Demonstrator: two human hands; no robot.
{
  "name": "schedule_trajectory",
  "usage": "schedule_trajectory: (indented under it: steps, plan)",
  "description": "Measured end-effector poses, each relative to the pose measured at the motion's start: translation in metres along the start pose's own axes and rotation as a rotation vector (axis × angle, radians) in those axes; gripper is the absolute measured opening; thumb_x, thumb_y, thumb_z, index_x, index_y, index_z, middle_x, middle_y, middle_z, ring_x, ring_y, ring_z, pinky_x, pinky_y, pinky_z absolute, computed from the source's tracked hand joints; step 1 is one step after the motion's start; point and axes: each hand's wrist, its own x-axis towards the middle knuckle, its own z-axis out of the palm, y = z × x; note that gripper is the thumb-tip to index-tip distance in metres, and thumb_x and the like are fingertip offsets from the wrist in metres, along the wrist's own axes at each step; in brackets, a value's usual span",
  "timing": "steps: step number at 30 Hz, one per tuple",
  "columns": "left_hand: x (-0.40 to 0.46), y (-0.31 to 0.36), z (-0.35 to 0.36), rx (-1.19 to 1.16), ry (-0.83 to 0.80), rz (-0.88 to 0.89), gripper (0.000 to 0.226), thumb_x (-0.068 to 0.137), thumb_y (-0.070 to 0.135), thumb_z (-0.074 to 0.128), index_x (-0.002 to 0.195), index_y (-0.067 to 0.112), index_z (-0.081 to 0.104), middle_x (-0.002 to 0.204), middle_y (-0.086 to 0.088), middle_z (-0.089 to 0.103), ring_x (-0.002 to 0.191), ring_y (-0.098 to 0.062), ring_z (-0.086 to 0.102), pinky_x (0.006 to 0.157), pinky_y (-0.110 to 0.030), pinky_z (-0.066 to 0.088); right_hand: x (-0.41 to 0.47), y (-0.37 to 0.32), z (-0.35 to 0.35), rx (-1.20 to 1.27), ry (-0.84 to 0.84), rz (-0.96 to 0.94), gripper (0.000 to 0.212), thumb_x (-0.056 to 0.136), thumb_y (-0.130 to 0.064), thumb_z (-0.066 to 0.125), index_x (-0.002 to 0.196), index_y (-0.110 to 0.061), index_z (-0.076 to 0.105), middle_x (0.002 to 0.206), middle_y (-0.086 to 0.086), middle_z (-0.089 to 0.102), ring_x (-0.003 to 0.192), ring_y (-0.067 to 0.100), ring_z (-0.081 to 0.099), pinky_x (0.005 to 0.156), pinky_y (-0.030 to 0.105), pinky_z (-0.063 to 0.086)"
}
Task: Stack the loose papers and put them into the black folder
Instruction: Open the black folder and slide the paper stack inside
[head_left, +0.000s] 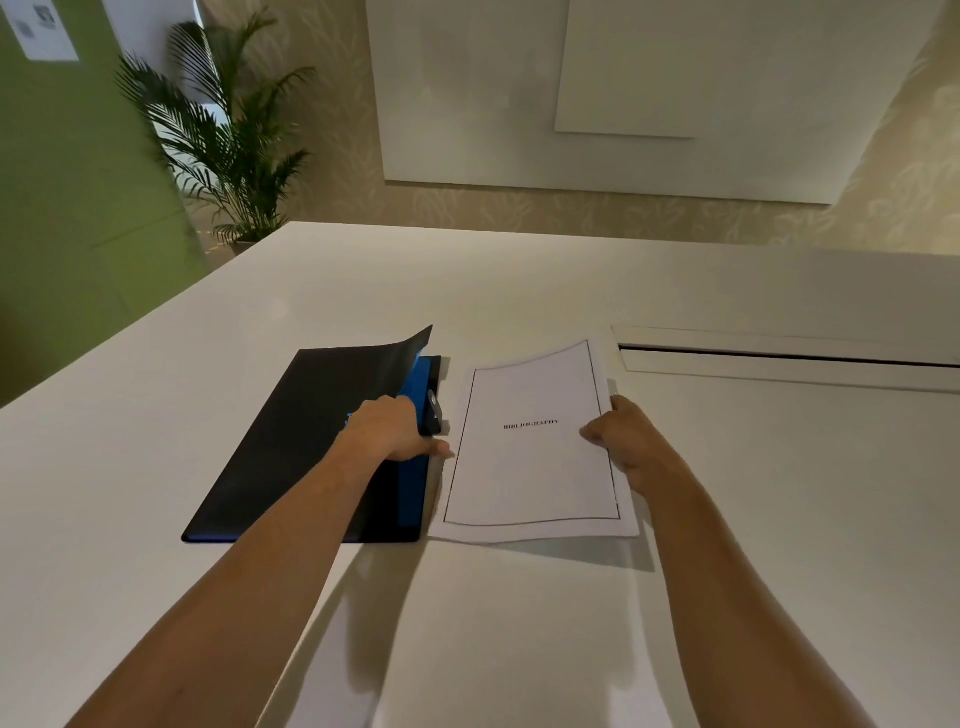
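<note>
A black folder (291, 441) lies on the white table (519, 623), left of centre, its cover partly lifted at the far right corner so the blue inside and a black clip show. My left hand (387, 428) rests on the folder's right edge, gripping the cover, thumb pointing toward the papers. A stack of white papers (530, 467), top sheet with a black border and the word BIBLIOGRAPHY, sits just right of the folder, slightly raised and bowed. My right hand (621, 431) holds the stack by its right edge.
A long slot with a raised white flap (779, 358) runs across the table at the right rear. A potted palm (228, 145) stands beyond the table's far left corner, beside a green wall.
</note>
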Motion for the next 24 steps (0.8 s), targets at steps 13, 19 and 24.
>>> schedule_trajectory:
  steps: [13, 19, 24]
  plan:
    - [-0.01, 0.007, -0.028, -0.194, 0.111, 0.078, 0.03, 0.096, 0.014, 0.046, 0.126, 0.007, 0.049, 0.113, -0.013, 0.058, 0.081, -0.017, 0.053, 0.071, -0.03, 0.046, -0.03, -0.067, 0.015, 0.244, 0.256, -0.368, 0.033, 0.083, 0.001, 0.053, 0.111, -0.017, 0.05, 0.093, -0.002, 0.066, 0.075, 0.017, 0.064, 0.062, 0.028, 0.054]
    - [-0.013, 0.023, -0.034, -0.208, 0.153, 0.087, 0.031, 0.096, 0.015, 0.047, 0.126, 0.009, 0.047, 0.118, -0.013, 0.057, 0.082, -0.018, 0.054, 0.074, -0.031, 0.048, -0.039, -0.064, 0.043, 0.011, 0.204, -0.368, 0.046, 0.085, -0.004, 0.045, 0.128, -0.02, 0.045, 0.104, 0.0, 0.064, 0.073, 0.015, 0.063, 0.039, 0.017, 0.044]
    - [-0.016, 0.039, -0.035, -0.161, 0.156, 0.068, 0.026, 0.095, 0.018, 0.052, 0.119, 0.008, 0.049, 0.114, -0.013, 0.06, 0.088, -0.025, 0.061, 0.071, -0.032, 0.049, -0.037, -0.064, 0.058, -0.132, 0.034, -0.349, 0.041, 0.09, -0.006, 0.048, 0.13, -0.01, 0.042, 0.118, 0.01, 0.06, 0.091, 0.026, 0.063, 0.065, 0.034, 0.059]
